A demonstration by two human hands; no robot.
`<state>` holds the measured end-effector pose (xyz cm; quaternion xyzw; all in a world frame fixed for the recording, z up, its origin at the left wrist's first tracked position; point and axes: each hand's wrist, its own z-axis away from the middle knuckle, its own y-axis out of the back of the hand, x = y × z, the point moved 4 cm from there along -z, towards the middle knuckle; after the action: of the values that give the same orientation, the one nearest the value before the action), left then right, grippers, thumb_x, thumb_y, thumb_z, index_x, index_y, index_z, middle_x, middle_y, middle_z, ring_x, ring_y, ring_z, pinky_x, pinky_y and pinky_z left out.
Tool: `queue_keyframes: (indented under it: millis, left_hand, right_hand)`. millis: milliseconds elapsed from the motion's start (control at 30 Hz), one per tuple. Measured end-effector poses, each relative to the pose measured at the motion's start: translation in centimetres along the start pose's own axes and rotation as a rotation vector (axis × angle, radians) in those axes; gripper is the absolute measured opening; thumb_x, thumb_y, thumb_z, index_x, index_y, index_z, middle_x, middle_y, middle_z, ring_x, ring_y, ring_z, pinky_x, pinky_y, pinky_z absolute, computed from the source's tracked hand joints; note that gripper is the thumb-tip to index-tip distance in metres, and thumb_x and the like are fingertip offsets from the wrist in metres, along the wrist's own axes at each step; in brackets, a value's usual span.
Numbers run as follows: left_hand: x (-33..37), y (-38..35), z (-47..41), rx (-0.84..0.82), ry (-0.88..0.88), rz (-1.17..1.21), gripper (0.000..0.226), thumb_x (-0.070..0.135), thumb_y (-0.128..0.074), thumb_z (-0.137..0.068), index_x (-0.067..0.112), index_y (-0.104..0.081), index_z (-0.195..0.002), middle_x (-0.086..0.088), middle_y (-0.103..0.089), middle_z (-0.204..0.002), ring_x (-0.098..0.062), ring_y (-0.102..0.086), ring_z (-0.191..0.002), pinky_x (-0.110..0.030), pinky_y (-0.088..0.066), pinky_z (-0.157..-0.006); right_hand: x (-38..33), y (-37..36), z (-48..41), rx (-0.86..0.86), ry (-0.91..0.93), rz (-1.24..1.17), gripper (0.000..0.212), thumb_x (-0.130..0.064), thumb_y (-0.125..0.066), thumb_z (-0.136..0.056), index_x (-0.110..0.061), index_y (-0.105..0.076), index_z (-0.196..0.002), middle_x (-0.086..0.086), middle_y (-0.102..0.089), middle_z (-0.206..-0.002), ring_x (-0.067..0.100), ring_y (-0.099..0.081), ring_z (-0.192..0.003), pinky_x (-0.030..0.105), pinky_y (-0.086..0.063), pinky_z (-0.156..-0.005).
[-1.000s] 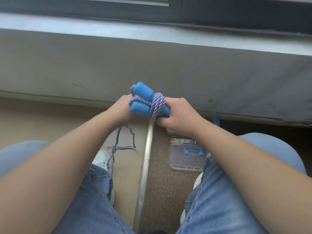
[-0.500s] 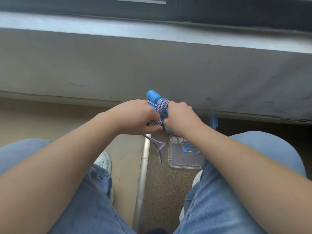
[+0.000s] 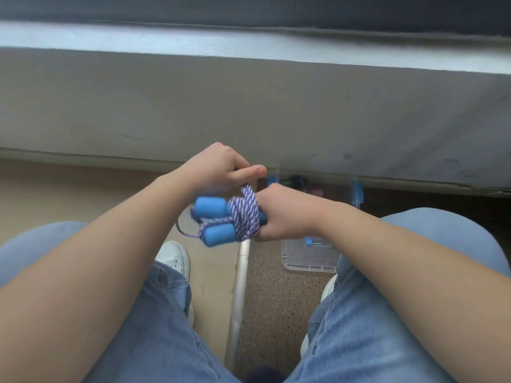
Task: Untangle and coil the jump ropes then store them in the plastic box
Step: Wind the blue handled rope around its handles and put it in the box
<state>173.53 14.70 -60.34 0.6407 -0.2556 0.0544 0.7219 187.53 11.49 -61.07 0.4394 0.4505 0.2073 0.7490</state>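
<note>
A seated person in blue jeans is holding a jump rope [image 3: 244,217] out over the knees, above the floor. The right hand [image 3: 284,214] is gripping the bundle from its right side, fingers curled around the far ends of the two blue foam handles [image 3: 213,207], which are lying side by side and sticking out to the left past the fist. The purple-and-white cord is sitting wound in several tight turns around both handles, right up against the right hand's knuckles. Above it, the left hand [image 3: 221,167] is pinching a short stretch of the cord that is rising from the wrap, with the thumb lying along the top; the fingers underneath are hidden, and the hand is slightly blurred. A loose tail of cord is hanging in a loop below and to the left of the handles.

On the speckled floor beneath the right forearm, a clear plastic box [image 3: 309,258] with a blue latch is sitting just beside the right leg. A metal strip [image 3: 239,294] is running along the floor between the legs, and a white shoe [image 3: 174,257] is showing under the left knee. A grey wall ledge [image 3: 249,45] is crossing the top of the view.
</note>
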Motion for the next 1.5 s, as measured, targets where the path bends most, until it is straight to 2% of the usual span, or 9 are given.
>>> queue_keyframes:
  millis: [100,233,300,400,567,833,1067,1400,1500]
  left_hand:
    - [-1.4,-0.2,-0.3,0.015,0.214,0.225,0.061,0.048,-0.052,-0.1,0.02,-0.028,-0.051,0.006,-0.025,-0.042,-0.011,-0.025,-0.048,-0.028,-0.023,-0.048]
    - [-2.8,-1.4,0.9,-0.072,0.416,0.427,0.029,0.009,-0.07,-0.091,0.025,-0.047,-0.085,0.022,-0.063,-0.065,-0.001,-0.057,-0.072,-0.009,-0.043,-0.059]
    - [-2.0,-1.6,0.9,-0.04,0.356,0.28,0.017,0.012,-0.062,-0.093,0.023,-0.049,-0.093,0.005,-0.062,-0.089,-0.013,-0.054,-0.083,-0.022,-0.045,-0.069]
    - [0.1,-1.3,0.5,0.017,0.171,0.265,0.031,0.02,-0.044,-0.1,0.028,-0.048,-0.069,0.008,-0.052,-0.067,-0.015,-0.047,-0.064,-0.028,-0.038,-0.061]
    - [2.9,-3.5,1.5,-0.165,-0.066,-0.057,0.031,0.039,-0.041,-0.102,0.018,-0.051,-0.082,0.005,-0.049,-0.061,-0.018,-0.048,-0.06,-0.034,-0.03,-0.058]
    - [3.4,0.0,1.4,0.125,-0.315,-0.362,0.048,0.059,-0.035,-0.09,0.019,-0.046,-0.065,0.003,-0.039,-0.053,-0.026,-0.037,-0.052,-0.032,-0.038,-0.047]
    - [3.0,1.2,1.1,0.222,-0.345,-0.32,0.058,0.069,-0.047,-0.083,0.019,-0.059,-0.056,0.005,-0.048,-0.056,-0.021,-0.045,-0.052,-0.028,-0.04,-0.046]
    - [-1.5,-1.3,-0.9,-0.061,0.294,0.179,0.056,0.047,-0.057,-0.097,0.021,-0.039,-0.05,0.007,-0.034,-0.045,-0.008,-0.032,-0.044,-0.025,-0.03,-0.051]
    - [-3.6,-3.0,0.4,-0.13,0.601,-0.114,0.025,-0.002,-0.062,-0.094,0.017,-0.048,-0.103,-0.005,-0.05,-0.074,0.002,-0.058,-0.071,-0.016,-0.041,-0.076]
  right_hand:
    - [0.7,1.7,0.4,0.15,-0.069,-0.121,0.022,-0.024,-0.075,-0.077,-0.016,-0.056,-0.068,-0.001,-0.055,-0.056,0.014,-0.048,-0.055,0.023,-0.037,-0.053]
    - [2.0,2.8,0.6,0.347,-0.224,-0.263,0.023,-0.025,-0.076,-0.077,-0.012,-0.059,-0.069,0.009,-0.061,-0.062,0.02,-0.052,-0.057,0.032,-0.043,-0.057]
    - [2.9,3.3,0.7,0.459,-0.319,-0.309,0.026,-0.028,-0.076,-0.076,-0.014,-0.057,-0.066,0.008,-0.062,-0.063,0.025,-0.059,-0.061,0.034,-0.048,-0.058]
    - [4.2,3.5,0.8,0.582,-0.438,-0.414,0.023,-0.03,-0.077,-0.075,-0.014,-0.062,-0.068,0.007,-0.066,-0.063,0.026,-0.067,-0.064,0.035,-0.054,-0.058]
    - [6.8,2.9,0.9,0.621,-0.672,-0.457,0.015,-0.024,-0.072,-0.074,-0.011,-0.065,-0.071,0.005,-0.068,-0.066,0.022,-0.068,-0.065,0.031,-0.051,-0.054]
    - [6.6,1.9,0.2,0.251,-0.586,-0.037,0.024,-0.031,-0.07,-0.081,-0.01,-0.063,-0.09,0.008,-0.066,-0.086,0.03,-0.063,-0.083,0.033,-0.046,-0.064]
    - [2.3,0.1,0.4,-0.118,-0.183,0.203,0.024,-0.025,-0.065,-0.086,-0.018,-0.046,-0.073,-0.003,-0.047,-0.065,0.012,-0.045,-0.058,0.024,-0.028,-0.049]
    - [1.4,1.9,1.6,0.155,-0.072,-0.077,0.018,-0.021,-0.073,-0.076,-0.017,-0.056,-0.072,-0.002,-0.058,-0.059,0.019,-0.056,-0.059,0.024,-0.039,-0.055]
    - [2.3,2.6,1.7,0.268,-0.155,-0.183,0.018,-0.023,-0.074,-0.077,-0.012,-0.061,-0.074,0.006,-0.061,-0.062,0.014,-0.049,-0.057,0.032,-0.045,-0.058]
